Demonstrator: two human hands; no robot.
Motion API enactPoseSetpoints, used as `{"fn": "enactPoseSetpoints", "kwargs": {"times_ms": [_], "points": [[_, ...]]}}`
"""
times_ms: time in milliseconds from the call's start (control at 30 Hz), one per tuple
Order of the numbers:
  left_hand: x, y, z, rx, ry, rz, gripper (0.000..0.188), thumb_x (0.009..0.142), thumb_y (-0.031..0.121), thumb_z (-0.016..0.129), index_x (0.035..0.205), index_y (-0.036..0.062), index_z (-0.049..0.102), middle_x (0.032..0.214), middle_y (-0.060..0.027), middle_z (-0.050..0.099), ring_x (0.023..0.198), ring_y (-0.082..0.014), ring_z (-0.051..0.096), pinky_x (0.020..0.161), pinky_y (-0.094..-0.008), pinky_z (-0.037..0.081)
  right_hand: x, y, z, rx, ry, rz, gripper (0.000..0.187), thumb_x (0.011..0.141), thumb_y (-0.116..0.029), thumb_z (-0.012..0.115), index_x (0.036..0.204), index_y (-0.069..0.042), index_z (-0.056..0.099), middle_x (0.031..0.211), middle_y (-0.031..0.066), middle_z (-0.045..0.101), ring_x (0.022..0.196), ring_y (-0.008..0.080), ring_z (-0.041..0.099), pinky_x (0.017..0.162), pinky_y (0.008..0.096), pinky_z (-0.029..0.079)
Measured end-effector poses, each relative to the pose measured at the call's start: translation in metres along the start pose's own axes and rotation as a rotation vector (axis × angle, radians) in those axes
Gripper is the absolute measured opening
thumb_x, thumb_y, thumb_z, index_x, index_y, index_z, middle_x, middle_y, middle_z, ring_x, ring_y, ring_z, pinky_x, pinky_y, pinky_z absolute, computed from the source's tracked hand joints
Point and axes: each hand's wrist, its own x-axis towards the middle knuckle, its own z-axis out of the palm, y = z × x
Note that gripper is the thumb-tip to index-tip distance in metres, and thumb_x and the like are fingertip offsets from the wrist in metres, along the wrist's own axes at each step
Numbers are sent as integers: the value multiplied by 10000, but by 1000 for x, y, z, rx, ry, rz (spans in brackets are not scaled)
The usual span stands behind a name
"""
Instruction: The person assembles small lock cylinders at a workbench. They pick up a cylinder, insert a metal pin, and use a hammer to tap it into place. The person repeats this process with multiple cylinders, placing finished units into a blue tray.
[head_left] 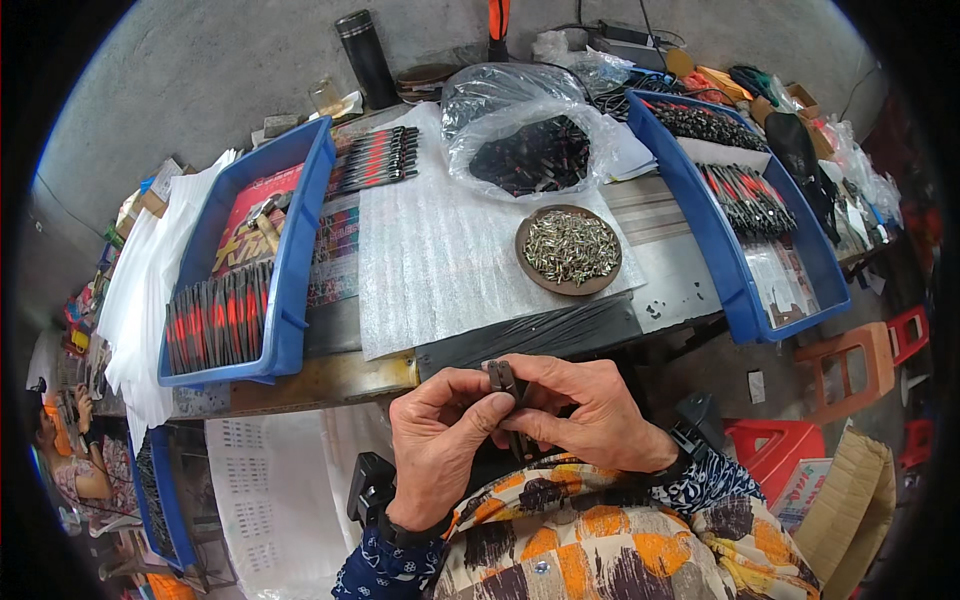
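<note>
Just in front of the bench edge, both my hands pinch a small dark slim piece (pixel 502 376), its top end showing two prongs or layers side by side. My left hand (pixel 436 430) has thumb and fingers closed on its left side. From the right, the fingers of my right hand (pixel 592 408) press on the same piece, and its lower part shows below them. Beyond my hands, a round brown dish (pixel 524 262) holds a heap of small shiny metal pins (pixel 570 245). Behind it, an open plastic bag (pixel 462 165) contains many dark small parts (pixel 530 156).
A blue tray (pixel 322 190) at left holds a row of black-and-red pieces (pixel 220 315); more (pixel 378 158) lie on white foam sheet (pixel 430 270). Another blue tray (pixel 735 290) stands right. A black flask (pixel 366 58) is at the back. Stools (pixel 850 370) stand right; another person (pixel 85 470) sits far left.
</note>
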Motion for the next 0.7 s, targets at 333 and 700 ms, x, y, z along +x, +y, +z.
{"fn": "enactPoseSetpoints", "kwargs": {"times_ms": [333, 700], "points": [[-1, 0, 3, -30, -15, -3, 137, 886, 17, 692, 1003, -49, 669, 860, -90, 694, 716, -107, 644, 587, -230, 548, -2, -2, 1, -5, 17, -12, 522, 881, 0, 682, 1372, -12, 506, 876, 67, 683, 685, 57, 605, 571, 205, 520], [-2, 1, 2, -82, -28, -28, 87, 887, 11, 686, 950, -43, 662, 836, -98, 689, 696, -119, 650, 579, -240, 552, -3, -5, 2, -2, 4, 0, 512, 888, -17, 681, 1371, -14, 513, 835, 56, 672, 649, 47, 575, 545, 201, 500]]}}
